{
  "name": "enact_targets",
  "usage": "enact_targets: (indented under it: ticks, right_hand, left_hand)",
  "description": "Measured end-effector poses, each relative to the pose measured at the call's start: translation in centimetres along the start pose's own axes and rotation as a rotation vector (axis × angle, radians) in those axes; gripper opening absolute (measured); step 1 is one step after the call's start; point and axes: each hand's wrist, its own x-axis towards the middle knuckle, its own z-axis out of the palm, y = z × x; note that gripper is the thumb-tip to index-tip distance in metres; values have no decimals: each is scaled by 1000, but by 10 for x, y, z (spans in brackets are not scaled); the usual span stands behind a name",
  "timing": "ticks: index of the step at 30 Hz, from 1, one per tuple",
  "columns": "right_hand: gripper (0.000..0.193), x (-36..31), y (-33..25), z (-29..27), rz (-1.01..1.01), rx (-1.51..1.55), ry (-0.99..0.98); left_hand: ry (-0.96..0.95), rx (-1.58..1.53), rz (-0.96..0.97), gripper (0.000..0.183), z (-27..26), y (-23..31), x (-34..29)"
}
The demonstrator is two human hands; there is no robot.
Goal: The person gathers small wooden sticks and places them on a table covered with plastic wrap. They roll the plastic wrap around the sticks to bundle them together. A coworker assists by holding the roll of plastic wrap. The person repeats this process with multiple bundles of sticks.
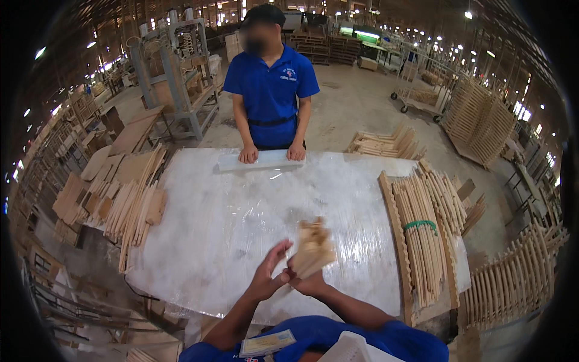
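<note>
My right hand (309,282) grips a short bundle of pale wooden pieces (314,250) at its near end, above the middle of the table. Motion blurs the bundle, so the shape of each piece cannot be made out. Just left of it is my left hand (269,276), its fingers stretched and apart, the thumb close to the right hand. Beneath both hands lies a whitish tabletop (205,241) with clear plastic film (241,211) over it.
Across the table a person in a blue shirt (271,90) rests both hands on a roll of film (262,160). Loose wooden strips (136,211) cover the left edge. At right lie rods (419,235) bound with a green tie (420,225), beside stacked slatted frames (512,283).
</note>
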Motion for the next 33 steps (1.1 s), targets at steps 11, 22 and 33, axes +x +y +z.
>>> enact_targets:
  ticks: [11, 22, 33]
  right_hand:
    - [47, -17, -2, 0, -185, 74, -36]
    - [46, -97, 43, -83, 273, -409, -555]
    - [43, -49, 69, -34, 472, -468, -723]
  left_hand:
    - [307, 191, 137, 17, 102, 123, 1]
    - [444, -515, 267, 13, 29, 117, -51]
    - [715, 877, -768, 67, -109, -14, -92]
